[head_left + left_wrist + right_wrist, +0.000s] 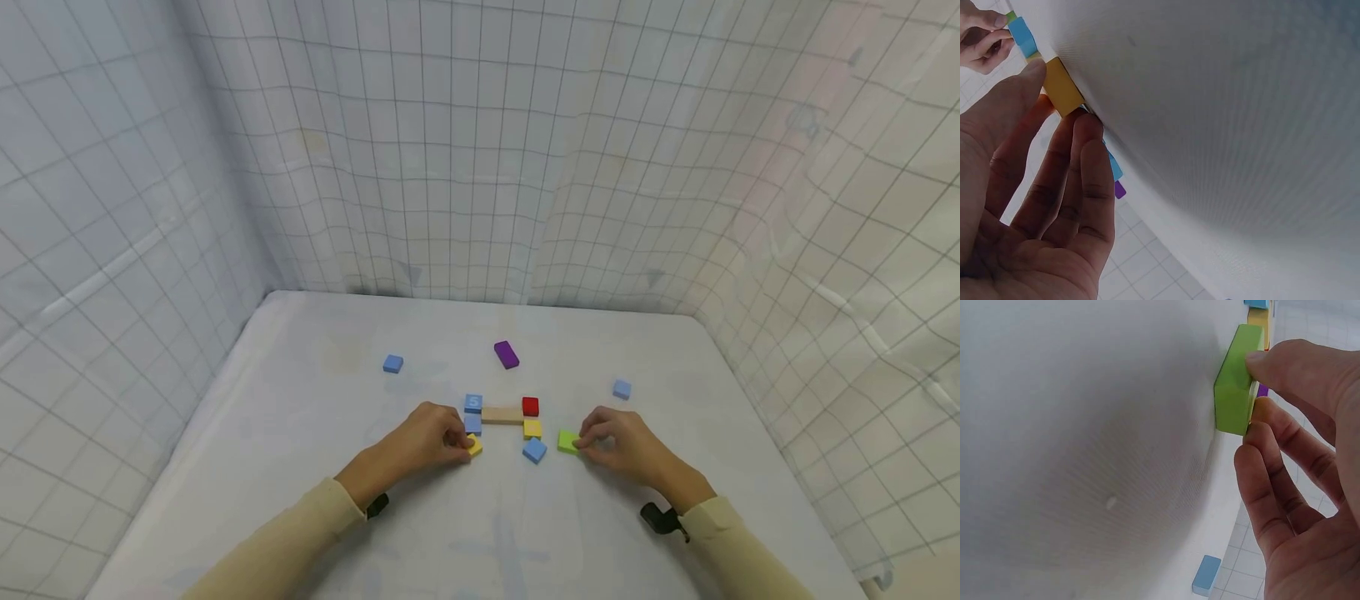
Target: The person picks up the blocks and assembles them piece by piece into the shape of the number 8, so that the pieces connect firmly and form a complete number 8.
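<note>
My left hand (431, 437) pinches a yellow block (1063, 87) between thumb and fingers, just below a light blue block (472, 425). Above that lies a blue block marked 5 (473, 403). A plain wooden strip (502, 416) runs from these blocks to a red block (530, 407) and a second yellow block (532, 429). Turned at an angle under that yellow one is another blue block (535, 451). To its right, my right hand (618, 442) pinches a green block (1235, 387) by thumb and fingertips, low at the white tabletop.
A purple block (506, 355) lies farther back near the middle. One loose blue block (393, 363) is at the back left, another blue block (622, 389) at the right. White grid-patterned curtains (480, 167) enclose the white table (315, 333) at the back and sides.
</note>
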Tool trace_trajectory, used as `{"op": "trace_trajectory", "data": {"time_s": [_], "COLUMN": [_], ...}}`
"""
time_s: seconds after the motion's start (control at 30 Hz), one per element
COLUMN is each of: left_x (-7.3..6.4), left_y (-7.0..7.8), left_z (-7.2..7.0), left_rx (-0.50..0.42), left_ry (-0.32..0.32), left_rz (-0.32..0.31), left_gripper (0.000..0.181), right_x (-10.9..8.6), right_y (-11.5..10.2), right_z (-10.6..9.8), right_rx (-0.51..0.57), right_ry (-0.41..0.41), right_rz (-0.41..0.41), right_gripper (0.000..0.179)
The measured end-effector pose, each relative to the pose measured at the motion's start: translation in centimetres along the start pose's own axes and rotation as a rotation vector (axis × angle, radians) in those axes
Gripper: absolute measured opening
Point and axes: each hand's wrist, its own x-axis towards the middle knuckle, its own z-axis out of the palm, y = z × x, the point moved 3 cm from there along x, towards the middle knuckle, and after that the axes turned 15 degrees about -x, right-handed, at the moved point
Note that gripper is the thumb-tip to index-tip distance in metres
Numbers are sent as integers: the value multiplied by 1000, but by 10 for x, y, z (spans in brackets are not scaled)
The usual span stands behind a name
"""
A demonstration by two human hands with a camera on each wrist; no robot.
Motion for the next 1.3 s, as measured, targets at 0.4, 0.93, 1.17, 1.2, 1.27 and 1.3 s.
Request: {"op": "trace_trajectory", "data": {"time_s": [0.4, 0.93, 1.17, 1.2, 1.27, 1.3], "left_x": [1, 2, 2, 2, 2, 2], "left_y": [-1, -2, -3, -3, -2, -2], "left_z": [-1, -1, -1, -1, -1, -1], "left_rx": [3, -14, -13, -9, -3, -3], "left_ry": [0, 0, -6, -7, -8, -8], "left_rz": [7, -32, -40, -41, -39, -39], "left_gripper": [11, 10, 10, 10, 10, 10], "right_x": [-8, -8, -6, -6, -5, -4], "right_y": [-7, -30, -40, -42, -45, -47], "right_z": [-2, -1, 3, 4, 5, 6], "right_rx": [39, 83, 107, 107, 106, 107], "right_ry": [1, -48, -92, -99, -107, -108], "right_rz": [-77, -153, -157, -154, -159, -165], "right_gripper": [19, 17, 16, 16, 16, 15]}}
